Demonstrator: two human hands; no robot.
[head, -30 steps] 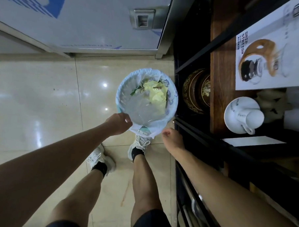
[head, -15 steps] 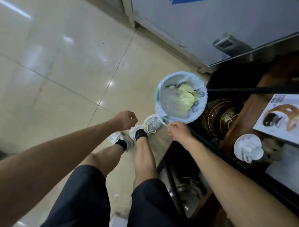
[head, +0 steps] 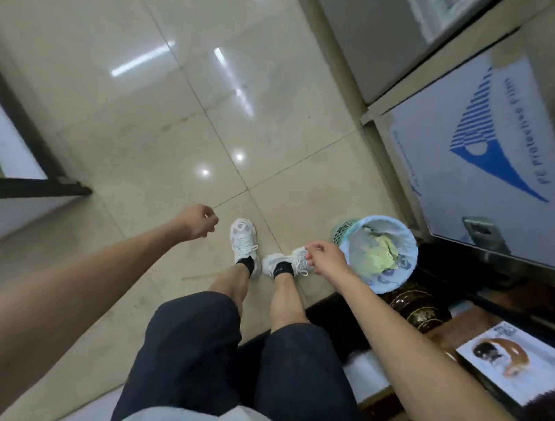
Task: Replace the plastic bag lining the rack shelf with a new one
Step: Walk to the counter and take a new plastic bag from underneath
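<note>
A small green mesh bin (head: 343, 229) stands on the tiled floor beside the dark rack (head: 332, 314). A pale blue plastic bag (head: 407, 235) lines it, folded over the rim, with yellow-green paper trash (head: 381, 251) inside. My right hand (head: 326, 260) hovers just left of the bag's rim, fingers curled, and I see nothing between them. My left hand (head: 197, 221) is a loose fist out over the floor, well left of the bin, holding nothing.
My two white shoes (head: 244, 240) stand close to the bin. A dark patterned jar (head: 420, 307) and a printed box (head: 511, 360) sit on the rack's shelves. A steel cabinet door with blue-printed film (head: 495, 140) rises behind the bin. A dark-framed panel (head: 32, 180) is at left.
My view has swung left, so the bin now sits at the right. My left hand came off the bag's rim and moved out left. The right hand stays by the rim.
</note>
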